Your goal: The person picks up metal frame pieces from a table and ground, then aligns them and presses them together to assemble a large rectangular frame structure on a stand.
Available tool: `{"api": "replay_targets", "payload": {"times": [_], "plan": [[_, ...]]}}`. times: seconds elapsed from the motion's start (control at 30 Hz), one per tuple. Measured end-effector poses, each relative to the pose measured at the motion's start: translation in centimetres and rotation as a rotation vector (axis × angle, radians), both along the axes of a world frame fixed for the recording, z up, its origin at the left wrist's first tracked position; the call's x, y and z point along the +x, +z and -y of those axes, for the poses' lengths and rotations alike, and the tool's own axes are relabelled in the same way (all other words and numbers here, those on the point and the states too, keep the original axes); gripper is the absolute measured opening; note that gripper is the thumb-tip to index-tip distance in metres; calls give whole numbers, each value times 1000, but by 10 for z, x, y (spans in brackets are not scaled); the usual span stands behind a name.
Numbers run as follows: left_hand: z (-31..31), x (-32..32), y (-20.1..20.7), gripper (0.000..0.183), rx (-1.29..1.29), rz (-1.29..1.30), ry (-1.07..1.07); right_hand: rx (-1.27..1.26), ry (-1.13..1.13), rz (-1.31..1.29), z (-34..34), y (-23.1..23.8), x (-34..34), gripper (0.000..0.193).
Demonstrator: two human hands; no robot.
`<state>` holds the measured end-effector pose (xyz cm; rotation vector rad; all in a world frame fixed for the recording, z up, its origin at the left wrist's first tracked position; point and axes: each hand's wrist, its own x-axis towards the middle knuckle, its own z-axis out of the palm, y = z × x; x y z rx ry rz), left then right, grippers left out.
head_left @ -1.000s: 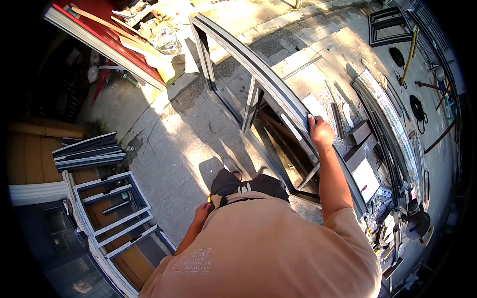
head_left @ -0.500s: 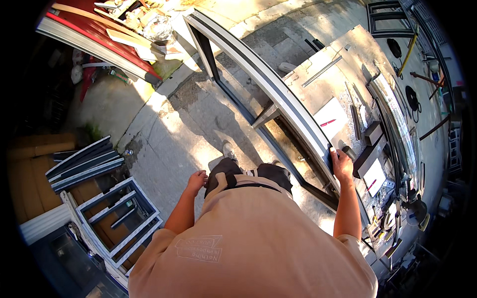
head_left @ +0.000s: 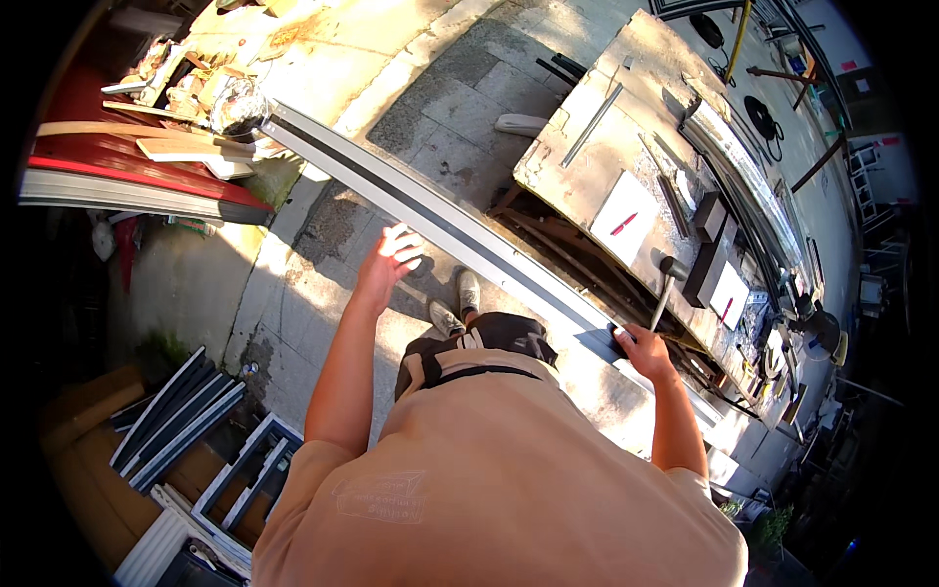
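A long white and grey metal frame [head_left: 440, 223], seen nearly edge-on, runs from upper left to lower right in front of me. My right hand [head_left: 646, 354] is closed on its edge near the lower right end, beside a small dark piece at the fingertips that I cannot make out. My left hand [head_left: 391, 256] is raised just short of the frame's near side, fingers apart and holding nothing. A mallet [head_left: 672, 268] with a dark head and pale handle lies at the workbench edge, its handle pointing toward my right hand.
The workbench [head_left: 597, 108] at right carries white sheets, red pens, dark blocks [head_left: 706, 269] and metal strips. Cut profiles [head_left: 181, 421] and smaller frames [head_left: 245, 470] lie at lower left. Wood scraps [head_left: 191, 88] and a red panel [head_left: 108, 176] stand at upper left.
The frame has tipped from showing its open middle to nearly edge-on, its far end swinging left. My left hand has risen forward from my side and opened. My right hand still grips the frame.
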<state>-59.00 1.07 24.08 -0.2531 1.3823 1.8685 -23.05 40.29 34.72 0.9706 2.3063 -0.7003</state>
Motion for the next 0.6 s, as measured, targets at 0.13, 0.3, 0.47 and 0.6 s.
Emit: {"api": "replay_targets", "payload": {"times": [0.13, 0.3, 0.47, 0.6], "plan": [[-13, -15, -3, 51, 26, 113, 63, -246, 11, 65, 16, -1, -31, 61], [1, -22, 1, 50, -131, 68, -37, -423, 85, 37, 52, 4, -99, 63], [12, -18, 0, 49, -258, 56, -94, -314, 165, 77, 65, -6, -107, 72], [4, -23, -7, 47, -128, 94, -84, -199, 202, 29, 64, 1, -111, 73]]}}
